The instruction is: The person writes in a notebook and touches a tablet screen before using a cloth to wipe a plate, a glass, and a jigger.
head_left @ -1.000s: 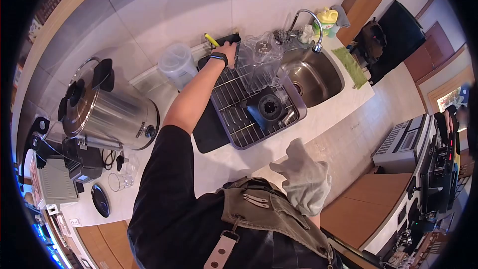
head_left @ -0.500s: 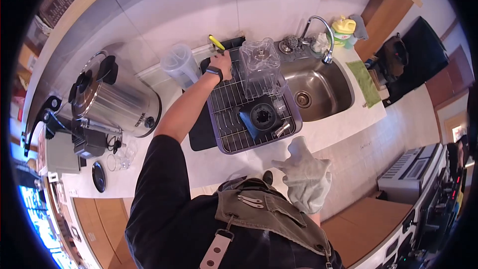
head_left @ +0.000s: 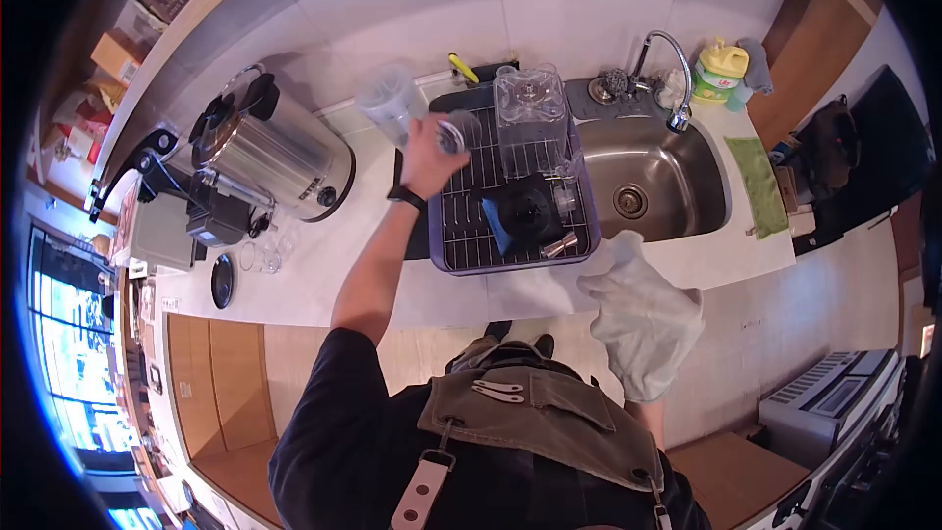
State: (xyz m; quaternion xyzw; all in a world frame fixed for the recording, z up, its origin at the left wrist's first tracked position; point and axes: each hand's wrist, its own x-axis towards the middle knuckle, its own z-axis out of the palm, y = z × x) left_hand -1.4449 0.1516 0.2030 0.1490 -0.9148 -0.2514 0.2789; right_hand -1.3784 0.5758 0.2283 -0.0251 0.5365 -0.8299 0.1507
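Note:
My left hand (head_left: 431, 159) is raised over the left side of the dish rack (head_left: 516, 266), its fingers closed around a small clear cup (head_left: 461, 132). A tall clear pitcher (head_left: 389, 98) stands just behind that hand. My right hand is hidden under a pale grey cloth (head_left: 643, 319), which it holds up in front of the counter, right of the rack. On the rack sit an upside-down clear blender jar (head_left: 531, 108), a black rounded part (head_left: 527, 216) with a blue side, and a metal jigger (head_left: 559, 245).
To the right of the rack is a steel sink (head_left: 677, 201) with a curved faucet (head_left: 677, 49). A yellow-capped detergent jug (head_left: 719, 69) and a green cloth (head_left: 756, 186) lie beyond. On the left stand a large steel urn (head_left: 270, 157), several glasses (head_left: 265, 253) and a black dish (head_left: 224, 281).
My left hand has come up from the back left of the rack and now holds a clear cup. The cloth stays on my right hand. The view has shifted.

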